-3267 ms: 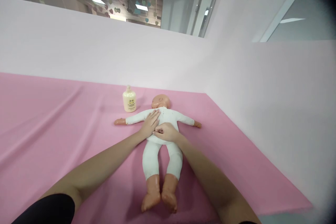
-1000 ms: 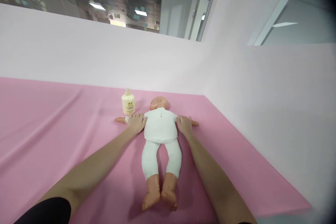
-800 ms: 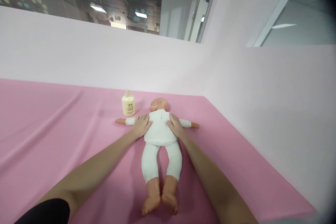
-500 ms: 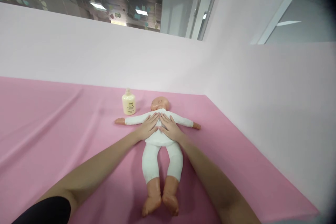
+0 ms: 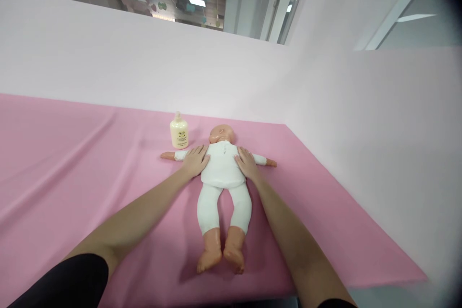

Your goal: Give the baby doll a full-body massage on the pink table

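Observation:
A baby doll [image 5: 223, 168] in a white top and white leggings lies on the pink sheet with its arms stretched out sideways. Its head points away from me and its bare feet point toward me. My left hand [image 5: 197, 160] rests flat over the doll's shoulder and upper arm at the left, fingers extended. On the other side my right hand [image 5: 247, 161] lies against the doll's right-hand edge of the chest and upper arm, fingers also stretched out. Neither hand grips anything. The middle of the white top shows between them.
A cream pump bottle [image 5: 179, 134] with dark printing stands beyond the doll's outstretched arm at the left. The pink sheet [image 5: 90, 154] has folds on the left. White walls [image 5: 144, 67] rise behind and at the right, with windows above.
My hands have slid apart from the middle of the doll's chest out to its sides, near the shoulders. The view has tilted slightly downward. Doll and bottle keep their places on the sheet.

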### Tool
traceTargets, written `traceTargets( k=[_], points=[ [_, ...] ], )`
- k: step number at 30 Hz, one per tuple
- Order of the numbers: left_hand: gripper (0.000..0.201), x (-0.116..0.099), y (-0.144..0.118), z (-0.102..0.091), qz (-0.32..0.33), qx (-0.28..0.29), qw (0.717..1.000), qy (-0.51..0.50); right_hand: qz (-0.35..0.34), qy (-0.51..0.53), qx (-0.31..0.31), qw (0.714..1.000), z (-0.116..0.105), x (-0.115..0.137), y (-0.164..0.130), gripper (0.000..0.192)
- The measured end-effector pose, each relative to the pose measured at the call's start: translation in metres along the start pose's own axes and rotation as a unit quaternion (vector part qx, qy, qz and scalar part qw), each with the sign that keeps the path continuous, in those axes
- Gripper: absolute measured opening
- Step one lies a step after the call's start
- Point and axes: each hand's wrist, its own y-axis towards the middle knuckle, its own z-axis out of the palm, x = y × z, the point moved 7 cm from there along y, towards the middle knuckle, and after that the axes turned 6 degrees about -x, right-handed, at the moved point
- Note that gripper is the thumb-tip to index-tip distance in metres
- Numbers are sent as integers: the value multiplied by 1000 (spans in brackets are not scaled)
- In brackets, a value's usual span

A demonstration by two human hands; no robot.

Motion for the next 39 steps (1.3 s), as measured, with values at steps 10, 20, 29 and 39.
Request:
traceTargets(
  k=[10,20,29,39],
  points=[
    [41,25,2,-8,-71,6,993,98,33,-143,-87,985,-23,-33,-4,43],
    [43,33,2,-19,-86,28,988,127,92,-178,-113,973,-34,-42,-9,40],
    [41,44,1,-17,-101,60,982,145,127,-158,-96,975,-37,-55,-8,45],
    [37,34,-5,-13,-77,66,979,175,129,-149,-104,975,-37,-56,-8,43]
  ],
)
